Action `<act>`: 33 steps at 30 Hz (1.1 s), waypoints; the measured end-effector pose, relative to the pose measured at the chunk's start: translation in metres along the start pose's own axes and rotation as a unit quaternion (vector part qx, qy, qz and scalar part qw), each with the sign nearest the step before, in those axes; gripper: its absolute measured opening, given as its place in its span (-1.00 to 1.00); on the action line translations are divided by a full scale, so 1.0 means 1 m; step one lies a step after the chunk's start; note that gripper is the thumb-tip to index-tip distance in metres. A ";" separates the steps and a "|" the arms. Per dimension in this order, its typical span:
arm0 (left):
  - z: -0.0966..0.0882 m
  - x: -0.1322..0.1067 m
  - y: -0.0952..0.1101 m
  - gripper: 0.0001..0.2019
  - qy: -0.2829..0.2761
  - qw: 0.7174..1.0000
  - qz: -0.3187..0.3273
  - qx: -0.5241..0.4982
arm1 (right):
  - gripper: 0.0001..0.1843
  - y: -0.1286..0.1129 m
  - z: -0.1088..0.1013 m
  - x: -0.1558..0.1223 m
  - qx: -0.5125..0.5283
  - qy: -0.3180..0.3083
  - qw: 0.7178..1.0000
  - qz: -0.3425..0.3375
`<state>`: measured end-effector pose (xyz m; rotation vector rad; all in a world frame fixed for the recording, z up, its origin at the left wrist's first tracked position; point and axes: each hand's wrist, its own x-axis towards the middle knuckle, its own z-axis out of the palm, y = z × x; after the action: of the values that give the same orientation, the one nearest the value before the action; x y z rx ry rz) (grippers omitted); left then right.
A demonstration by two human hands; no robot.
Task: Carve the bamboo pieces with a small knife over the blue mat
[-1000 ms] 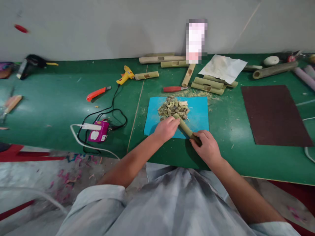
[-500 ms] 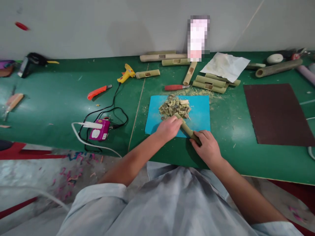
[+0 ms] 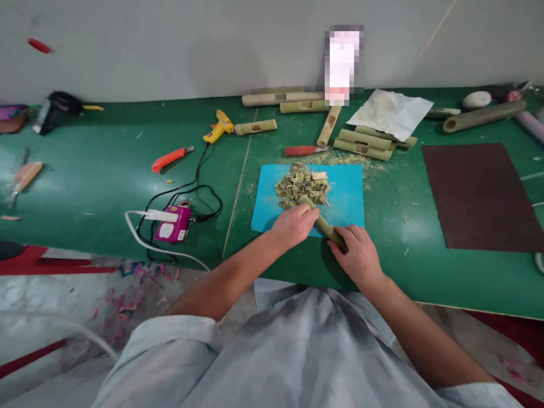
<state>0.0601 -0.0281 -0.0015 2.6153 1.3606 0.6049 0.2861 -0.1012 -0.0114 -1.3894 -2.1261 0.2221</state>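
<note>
A short green bamboo piece (image 3: 322,222) lies slanted across the near edge of a blue cutting mat (image 3: 348,195). My right hand (image 3: 359,256) is closed around its near end. My left hand (image 3: 293,225) is closed over its far part, fingers curled; what else those fingers hold is hidden. Just beyond lies a heap of bamboo shavings (image 3: 301,186) on the mat.
On the green table: a red-handled knife (image 3: 302,151), an orange cutter (image 3: 169,159), a yellow glue gun (image 3: 219,127), a purple power strip (image 3: 171,226) with cables, several bamboo tubes (image 3: 365,144), white paper (image 3: 389,113), a dark brown sheet (image 3: 478,195).
My left hand slid a little toward me along the bamboo piece. My right hand kept its grip. The view shifted slightly.
</note>
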 end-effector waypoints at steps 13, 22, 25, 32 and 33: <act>0.000 0.000 0.006 -0.66 0.029 0.999 0.004 -0.046 | -0.75 -0.003 -0.003 0.000 -0.016 -0.039 0.999 0.023; -0.027 0.015 -0.019 -0.81 0.156 0.977 -0.042 -0.140 | -0.80 0.003 -0.028 0.027 -0.073 -0.074 0.995 0.000; -0.026 0.014 -0.020 -0.83 0.163 0.966 -0.064 -0.193 | -0.77 0.016 -0.033 0.040 -0.086 -0.081 0.993 -0.003; -0.031 0.010 -0.028 -0.83 0.129 0.963 -0.046 -0.230 | -0.67 0.022 -0.034 0.063 -0.090 -0.122 0.988 -0.032; -0.032 0.011 -0.030 -0.83 0.124 0.964 -0.042 -0.230 | -0.63 0.019 -0.032 0.066 -0.088 -0.125 0.988 -0.038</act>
<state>0.0302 -0.0040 0.0225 2.1534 1.2019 1.1151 0.3002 -0.0405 0.0312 -1.4379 -2.4516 0.1909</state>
